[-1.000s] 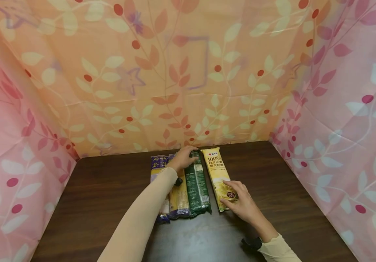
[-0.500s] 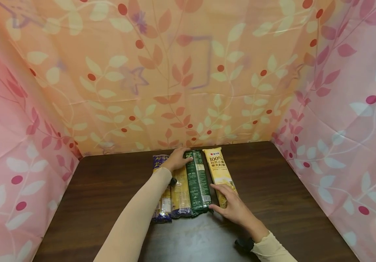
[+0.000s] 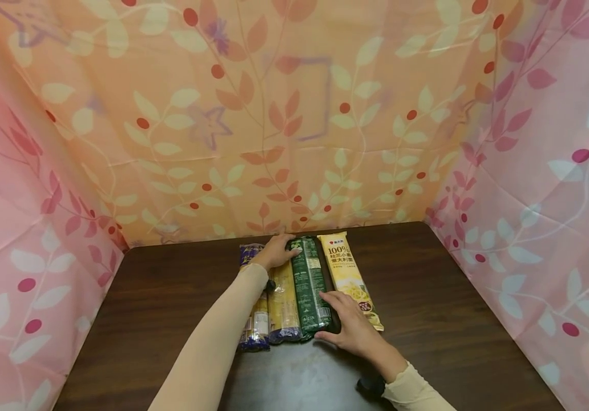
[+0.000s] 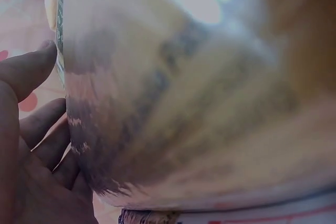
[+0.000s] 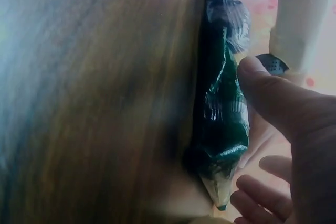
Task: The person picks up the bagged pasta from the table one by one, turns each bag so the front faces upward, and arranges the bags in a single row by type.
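Note:
Several long pasta packs lie side by side on the dark table. My left hand [image 3: 275,252] rests at the far end of a clear-sided pasta pack [image 3: 284,305], its thumb by the green spaghetti pack [image 3: 307,288]. In the left wrist view its fingers are spread along that end. Over the green pack's near end is my right hand [image 3: 352,326], thumb and fingers apart; in the right wrist view they lie close alongside the green pack [image 5: 226,108]. Contact there is unclear. Left of these, a blue-and-yellow pasta pack [image 3: 259,325] is partly hidden by my left arm.
A yellow pasta pack [image 3: 343,262] lies slightly tilted to the right, a gap away from the green one. Flowered cloth [image 3: 274,142] rises behind the table [image 3: 171,297] and along both sides.
My right hand has moved left, from the yellow pack's near end to the green pack's. My left hand has shifted a little left, off the green pack's far end. The packs look unmoved.

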{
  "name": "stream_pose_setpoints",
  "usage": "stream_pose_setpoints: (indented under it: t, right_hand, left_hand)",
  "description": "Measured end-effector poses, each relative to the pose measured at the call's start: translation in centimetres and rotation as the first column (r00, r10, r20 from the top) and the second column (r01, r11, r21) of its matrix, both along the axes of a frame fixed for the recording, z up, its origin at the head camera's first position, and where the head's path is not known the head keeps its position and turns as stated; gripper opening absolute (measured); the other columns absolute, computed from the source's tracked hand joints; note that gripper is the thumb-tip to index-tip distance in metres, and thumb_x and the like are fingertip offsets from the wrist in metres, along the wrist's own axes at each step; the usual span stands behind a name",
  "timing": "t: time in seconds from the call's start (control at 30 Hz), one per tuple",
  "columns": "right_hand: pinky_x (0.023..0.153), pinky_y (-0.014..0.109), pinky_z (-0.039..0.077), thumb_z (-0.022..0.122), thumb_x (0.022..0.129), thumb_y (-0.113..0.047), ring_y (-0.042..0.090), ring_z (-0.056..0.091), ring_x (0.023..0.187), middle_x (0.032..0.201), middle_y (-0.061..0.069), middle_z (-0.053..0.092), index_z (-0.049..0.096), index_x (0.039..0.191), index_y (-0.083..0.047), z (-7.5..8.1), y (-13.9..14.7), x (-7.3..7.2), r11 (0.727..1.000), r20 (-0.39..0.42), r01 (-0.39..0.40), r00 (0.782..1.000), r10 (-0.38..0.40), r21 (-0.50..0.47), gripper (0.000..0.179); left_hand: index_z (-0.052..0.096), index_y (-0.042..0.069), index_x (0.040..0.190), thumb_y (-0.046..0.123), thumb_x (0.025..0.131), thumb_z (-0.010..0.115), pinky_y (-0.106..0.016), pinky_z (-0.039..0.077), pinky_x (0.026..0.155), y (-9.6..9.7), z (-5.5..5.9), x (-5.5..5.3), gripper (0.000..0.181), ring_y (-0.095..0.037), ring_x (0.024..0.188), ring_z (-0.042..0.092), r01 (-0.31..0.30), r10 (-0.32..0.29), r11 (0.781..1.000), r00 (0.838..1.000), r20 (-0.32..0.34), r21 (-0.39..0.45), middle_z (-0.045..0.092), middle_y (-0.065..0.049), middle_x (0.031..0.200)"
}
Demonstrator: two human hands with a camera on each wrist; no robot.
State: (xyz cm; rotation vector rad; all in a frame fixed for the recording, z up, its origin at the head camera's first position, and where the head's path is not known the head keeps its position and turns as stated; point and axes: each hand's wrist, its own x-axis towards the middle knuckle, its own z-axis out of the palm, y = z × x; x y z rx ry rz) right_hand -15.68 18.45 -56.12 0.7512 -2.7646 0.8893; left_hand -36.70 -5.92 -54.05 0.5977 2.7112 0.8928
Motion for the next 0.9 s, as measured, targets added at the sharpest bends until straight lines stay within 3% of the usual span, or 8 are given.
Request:
stream_pose_setpoints:
  t: [0.2,0.43,0.67,0.9]
  right_hand:
    - [0.113,0.065,0.042,0.099,0.077,-0.047,0.039,0.049,0.141,0.151,0.014,0.055,0.053,0.158,-0.008,-0.1,-0.6,0.0,0.997,0.010,0.028,1.000,-0.029,0.065,0.101]
    - [0.116,0.066,0.038,0.097,0.078,-0.050,0.041,0.046,0.144,0.156,0.016,0.050,0.049,0.161,-0.010,-0.4,-0.8,-0.1,0.992,0.044,0.054,0.997,-0.059,0.117,0.104]
    - [0.115,0.066,0.037,0.098,0.077,-0.050,0.042,0.047,0.143,0.157,0.017,0.049,0.049,0.161,-0.008,-0.3,-1.1,-0.1,0.990,0.066,0.054,0.996,-0.062,0.128,0.106]
    - [0.114,0.065,0.039,0.097,0.077,-0.050,0.041,0.050,0.141,0.156,0.016,0.049,0.052,0.160,-0.009,-0.4,-1.2,-0.1,0.987,0.056,0.075,0.995,-0.084,0.145,0.103]
  left_hand:
    - [0.042,0.007,0.165,0.037,0.110,0.064,-0.058,0.032,0.126,0.0,0.1,0.1,0.066,-0.039,0.161,0.026,0.007,-0.007,1.000,1.000,-0.001,-0.018,0.025,-0.018,0.176]
    - [0.038,0.008,0.168,0.038,0.111,0.063,-0.058,0.031,0.127,0.2,0.2,0.0,0.070,-0.039,0.162,0.025,0.003,-0.002,0.999,1.000,0.025,-0.042,0.021,-0.018,0.177]
    - [0.032,0.011,0.170,0.043,0.111,0.060,-0.055,0.026,0.130,0.5,-0.7,-0.9,0.072,-0.036,0.163,0.022,0.002,0.005,0.991,0.999,0.046,-0.137,0.025,-0.014,0.177]
    - [0.039,0.013,0.168,0.043,0.110,0.063,-0.056,0.030,0.128,0.7,-1.4,-1.5,0.069,-0.036,0.161,0.028,-0.006,0.012,0.993,0.999,0.047,-0.120,0.032,-0.013,0.174]
